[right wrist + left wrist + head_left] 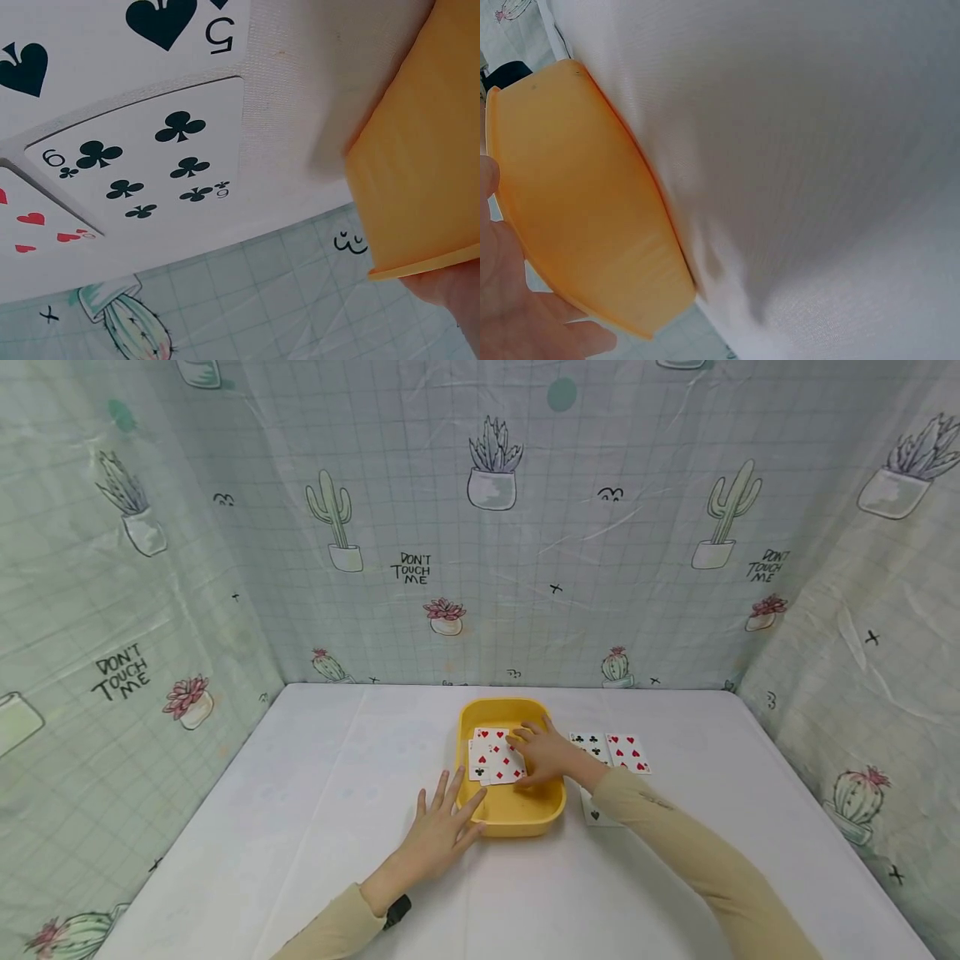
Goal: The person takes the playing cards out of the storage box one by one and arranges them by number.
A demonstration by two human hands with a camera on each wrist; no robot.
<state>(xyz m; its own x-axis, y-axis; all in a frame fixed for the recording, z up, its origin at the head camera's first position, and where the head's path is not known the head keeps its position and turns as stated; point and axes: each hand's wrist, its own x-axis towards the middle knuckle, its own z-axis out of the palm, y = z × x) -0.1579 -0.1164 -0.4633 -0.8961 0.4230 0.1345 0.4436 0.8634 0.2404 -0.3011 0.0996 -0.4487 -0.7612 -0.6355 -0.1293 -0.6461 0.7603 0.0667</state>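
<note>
A yellow plastic bin [517,827] stands on the table with several overlapping playing cards inside, among them a diamonds card [506,763] and a hearts card [491,734]. My left hand [438,839] has its fingers spread at the bin's front left rim. In the left wrist view those fingers [555,306] lie along the rim. My right hand [546,752] reaches over the bin's right side, fingers spread above the right edge of the cards. In the right wrist view the bin wall [424,157] hides most of it.
To the right of the bin lie face-up cards: a six of clubs [142,154], a hearts card [628,753] and a five of spades [112,52], partly under the right forearm. A white cloth covers the table [375,760]. Patterned curtains [555,535] enclose its back and sides.
</note>
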